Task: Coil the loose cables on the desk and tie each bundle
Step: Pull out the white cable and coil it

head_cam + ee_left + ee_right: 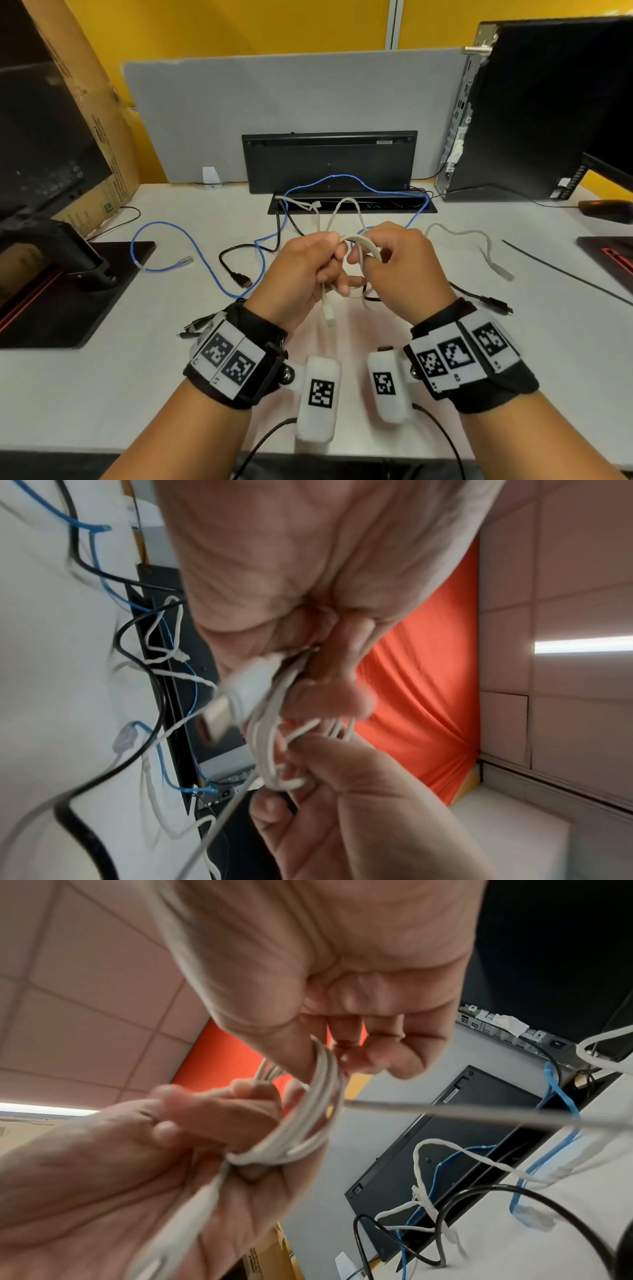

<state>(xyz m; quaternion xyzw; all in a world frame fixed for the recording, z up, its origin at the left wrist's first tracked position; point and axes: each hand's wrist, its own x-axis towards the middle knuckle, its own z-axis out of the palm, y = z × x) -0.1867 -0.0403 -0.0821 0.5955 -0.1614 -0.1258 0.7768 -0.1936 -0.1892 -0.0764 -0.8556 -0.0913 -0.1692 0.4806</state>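
A white cable is gathered into a small coil above the middle of the desk. My left hand grips the bundled strands, and the cable's USB plug hangs below it. My right hand pinches the loop's right side. In the left wrist view the plug sticks out beside the strands. In the right wrist view the coil runs between both hands. Loose on the desk lie a blue cable, a black cable and a grey cable.
A black keyboard leans on the grey divider behind a cable slot. A PC tower stands at the right, a cardboard box and monitor stand at the left. A thin black strip lies to the right.
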